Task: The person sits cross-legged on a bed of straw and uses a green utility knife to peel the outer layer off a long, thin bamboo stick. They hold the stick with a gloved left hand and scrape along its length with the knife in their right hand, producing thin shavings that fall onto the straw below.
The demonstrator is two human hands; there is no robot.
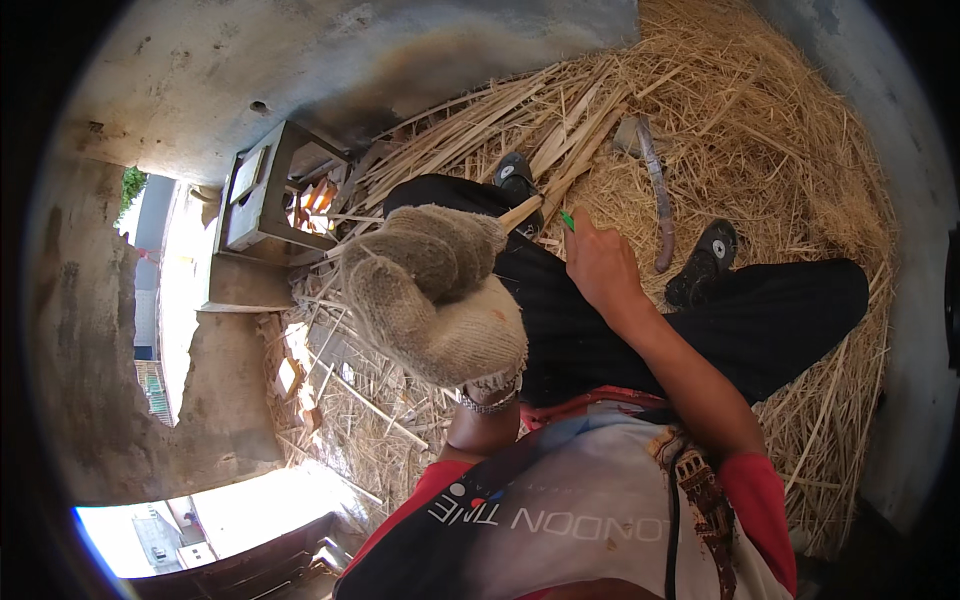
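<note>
In the head view the left hand (435, 295) wears a thick knitted work glove and is raised close to the camera, its forearm coming up from six o'clock with a metal bracelet (490, 402) at the wrist. The gloved fingers (440, 245) are curled tight into a clenched fist around the near end of a pale split cane strip (545, 195), which comes out of the fist at about one o'clock and runs up toward the heap of similar strips (500, 125) on the straw (790, 150).

The right hand (600, 265) is bare, its forearm reaching in from five o'clock across the lap in black trousers (700, 320). Its fingers are bent over something small with a green tip (567, 220) showing at eleven o'clock of the hand; how firmly it is gripped cannot be told. That tip lies just beside the strip, at three o'clock of the glove.

A curved sickle (658, 195) lies on the straw at one o'clock of the right hand, apart from it, near a black shoe (705, 262).
</note>
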